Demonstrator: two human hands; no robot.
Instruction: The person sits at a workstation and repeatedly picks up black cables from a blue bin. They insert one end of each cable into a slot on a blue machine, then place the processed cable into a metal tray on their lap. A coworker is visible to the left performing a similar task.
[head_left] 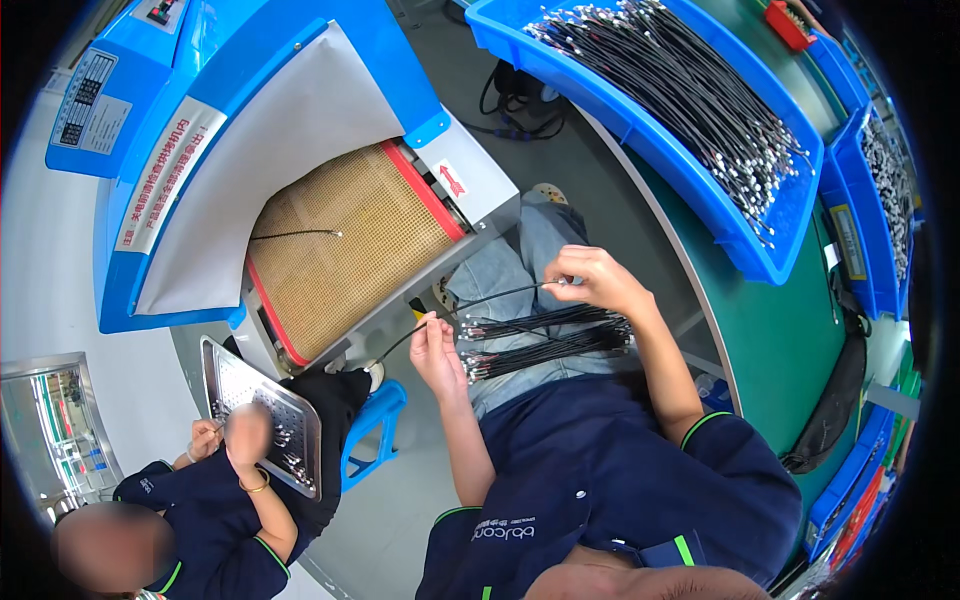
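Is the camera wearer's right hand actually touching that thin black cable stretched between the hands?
Touching. The head view shows the right hand pinching the black cable near one end.

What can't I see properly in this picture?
Head view:
Held cable: part of one end, covered by the right hand.
Cable on the belt: its left end, behind the white curtain.
Small parts on the metal tray: too tiny to identify.
Metal-framed panel: left side, cut off by the picture's edge.

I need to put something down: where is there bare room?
The green tabletop is bare between the large blue bin and the long black item; the mesh belt is bare around its lone cable. The lap is crowded with cable bundles.
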